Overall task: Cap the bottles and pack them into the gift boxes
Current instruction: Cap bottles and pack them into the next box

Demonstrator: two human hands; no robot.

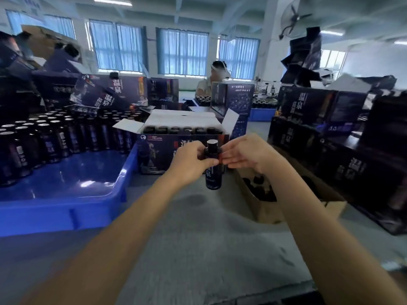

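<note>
Your left hand (pixel 189 161) curls its fingers round the bottle (pixel 213 175) at its shoulder. Your right hand (pixel 244 153) pinches it from the right, just under the cap (pixel 212 144). The bottle is upright above the grey table (pixel 198 238), on the near side of the open gift box (pixel 154 150). The blue crate (pixel 123 179) has its rim to the left, and a cardboard box (pixel 264 212) sits to the right.

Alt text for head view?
Left hand grips and right hand pinches a dark bottle with black cap, upright above a grey table. Behind stands an open dark-blue cardboard gift box holding capped bottles; a blue plastic crate sits left.
</note>
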